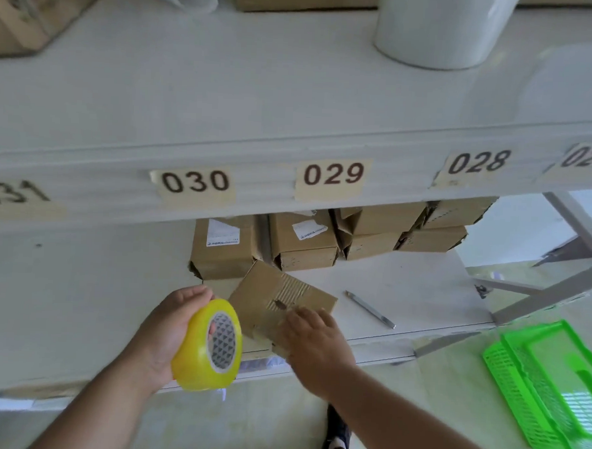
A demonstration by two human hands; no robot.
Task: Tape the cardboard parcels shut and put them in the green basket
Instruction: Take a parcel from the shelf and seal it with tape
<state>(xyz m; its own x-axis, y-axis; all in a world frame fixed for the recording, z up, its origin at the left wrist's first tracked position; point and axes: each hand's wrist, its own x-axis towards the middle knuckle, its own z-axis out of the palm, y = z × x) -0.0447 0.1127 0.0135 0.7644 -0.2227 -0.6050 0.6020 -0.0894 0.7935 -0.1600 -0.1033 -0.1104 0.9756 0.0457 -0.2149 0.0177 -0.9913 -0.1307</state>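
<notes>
**Tape roll in 1 hand, parcel under the other**

The left hand (167,334) is curling its fingers and thumb around a yellow tape roll (208,346), holding it up off the lower shelf (403,290) with the roll's open core facing the camera. The right hand (313,340) is lying with fingers straight and spread flat on top of a cardboard parcel (277,301), pressing on it rather than gripping it.

That parcel is the landmark here. It is sitting tilted at the front edge of the lower shelf, with a strip of ribbed cardboard showing across its top. The tape roll is hanging just to the left of the parcel, near its corner. Directly behind the parcel, a row of stacked cardboard boxes (304,238) is standing against the back of the shelf, 2 of them carrying white labels. To the right of the parcel, a slim metal utility knife (369,309) is lying on the shelf, well apart from the hand. Further right and lower, off the shelf, the green basket (518,386) is resting on the floor. Above the parcel, the upper shelf edge is showing number tags (334,175) reading 030, 029 and 028.
</notes>
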